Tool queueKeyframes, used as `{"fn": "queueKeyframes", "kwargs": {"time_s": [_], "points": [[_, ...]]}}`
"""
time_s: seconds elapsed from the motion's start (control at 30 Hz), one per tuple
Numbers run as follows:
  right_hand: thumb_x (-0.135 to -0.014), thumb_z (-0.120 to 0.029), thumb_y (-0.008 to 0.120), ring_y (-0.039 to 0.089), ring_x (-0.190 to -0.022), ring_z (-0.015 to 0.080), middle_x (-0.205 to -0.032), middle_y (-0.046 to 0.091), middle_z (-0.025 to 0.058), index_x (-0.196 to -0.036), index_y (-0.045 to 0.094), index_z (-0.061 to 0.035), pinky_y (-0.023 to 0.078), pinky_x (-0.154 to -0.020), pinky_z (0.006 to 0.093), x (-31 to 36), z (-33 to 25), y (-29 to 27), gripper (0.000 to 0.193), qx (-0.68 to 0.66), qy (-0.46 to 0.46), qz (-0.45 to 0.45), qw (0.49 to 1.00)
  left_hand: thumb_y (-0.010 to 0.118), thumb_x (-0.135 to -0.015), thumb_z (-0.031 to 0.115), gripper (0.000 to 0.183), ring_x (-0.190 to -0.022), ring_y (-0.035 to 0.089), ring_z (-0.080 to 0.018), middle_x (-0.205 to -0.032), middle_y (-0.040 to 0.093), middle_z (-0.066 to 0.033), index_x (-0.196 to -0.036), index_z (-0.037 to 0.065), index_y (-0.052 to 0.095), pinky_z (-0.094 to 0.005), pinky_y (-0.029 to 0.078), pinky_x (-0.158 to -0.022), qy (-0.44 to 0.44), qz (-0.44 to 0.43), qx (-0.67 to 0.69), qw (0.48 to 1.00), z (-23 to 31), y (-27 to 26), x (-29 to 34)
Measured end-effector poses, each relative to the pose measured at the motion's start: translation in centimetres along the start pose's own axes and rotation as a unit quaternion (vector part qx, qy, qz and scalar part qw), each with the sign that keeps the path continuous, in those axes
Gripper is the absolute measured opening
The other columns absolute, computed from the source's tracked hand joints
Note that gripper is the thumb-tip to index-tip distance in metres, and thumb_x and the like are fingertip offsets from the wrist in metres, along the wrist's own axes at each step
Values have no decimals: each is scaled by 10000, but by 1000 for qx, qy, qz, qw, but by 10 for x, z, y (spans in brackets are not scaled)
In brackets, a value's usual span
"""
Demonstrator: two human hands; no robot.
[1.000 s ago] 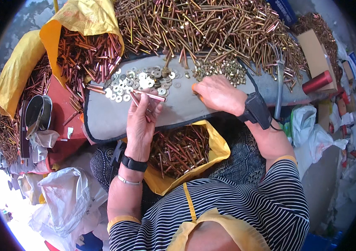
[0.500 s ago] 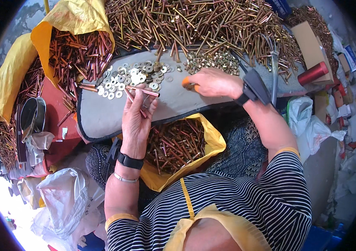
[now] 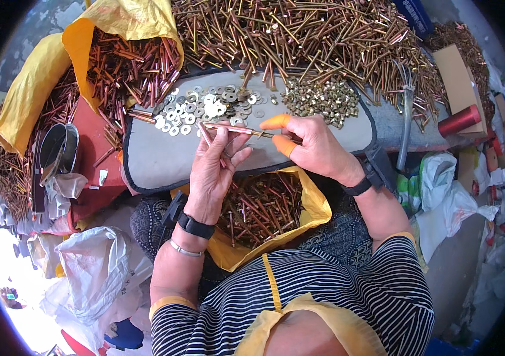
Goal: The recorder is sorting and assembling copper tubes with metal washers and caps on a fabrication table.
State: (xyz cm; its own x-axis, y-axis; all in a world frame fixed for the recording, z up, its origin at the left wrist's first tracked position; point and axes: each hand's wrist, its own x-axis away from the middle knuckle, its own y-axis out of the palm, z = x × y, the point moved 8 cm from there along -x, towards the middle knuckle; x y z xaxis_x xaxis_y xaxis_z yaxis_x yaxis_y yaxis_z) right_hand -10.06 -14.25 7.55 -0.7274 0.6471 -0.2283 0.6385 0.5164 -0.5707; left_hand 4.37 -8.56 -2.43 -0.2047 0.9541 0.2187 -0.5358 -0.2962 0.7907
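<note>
My left hand (image 3: 217,163) is closed around a few copper-coloured metal tubes; one metal tube (image 3: 231,127) points right from the fingertips. My right hand (image 3: 320,145), with orange covers on the thumb and a finger, pinches a thin bolt (image 3: 262,134) in line with that tube's right end. Whether the bolt's tip is inside the tube is too small to tell. Both hands are above the near part of a grey padded mat (image 3: 163,157). Beyond them lie a spread of flat washers (image 3: 190,110) on the left and a pile of small nuts (image 3: 320,101) on the right.
A large heap of long bolts (image 3: 300,35) covers the far side. Yellow sacks of tubes stand at the far left (image 3: 124,18) and on my lap (image 3: 314,207). A black pan (image 3: 59,148) sits left; a cardboard piece (image 3: 457,77) and red cylinder (image 3: 459,120) are right.
My right hand has come from beside the nut pile down to the tube in my left hand, and the bolt now shows in its fingers. The whole view has shifted slightly.
</note>
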Motion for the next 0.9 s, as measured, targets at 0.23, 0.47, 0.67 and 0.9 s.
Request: {"fn": "queueKeyframes", "kwargs": {"time_s": [0.23,0.47,0.67,0.9], "points": [[-786,-235,692,579,-819,292,-975,553,151,-1268,489,-54,469,-686,384,11,-23,0,554,177,-178,158,955,530,-943,194,197,-952,647,-224,-1041,626,-133,-1096,72,513,-347,596,-698,22,-5,-45,999,-4,-1,-5],[-831,-477,602,564,-902,303,-1054,558,141,-1278,450,1,428,-763,404,21,-28,8,672,169,-265,188,931,546,-937,180,181,-911,639,-181,-990,620,-71,-1072,65,506,-313,570,-738,1,-65,-109,992,-19,22,3],[-858,-302,618,600,-926,265,-1048,597,136,-1189,531,-32,469,-764,371,20,-13,-4,436,84,-215,173,957,489,-960,214,311,-851,583,-158,-989,536,-38,-1235,81,431,-297,538,-749,-88,-86,1,992,-52,33,12],[-757,4,582,584,-873,257,-905,586,103,-904,601,-23,477,-752,373,-6,58,-27,150,230,-111,78,964,489,-965,295,366,-612,418,-63,-799,509,20,-1291,141,430,-202,363,-540,-12,-39,19,999,-17,15,-9]]}}
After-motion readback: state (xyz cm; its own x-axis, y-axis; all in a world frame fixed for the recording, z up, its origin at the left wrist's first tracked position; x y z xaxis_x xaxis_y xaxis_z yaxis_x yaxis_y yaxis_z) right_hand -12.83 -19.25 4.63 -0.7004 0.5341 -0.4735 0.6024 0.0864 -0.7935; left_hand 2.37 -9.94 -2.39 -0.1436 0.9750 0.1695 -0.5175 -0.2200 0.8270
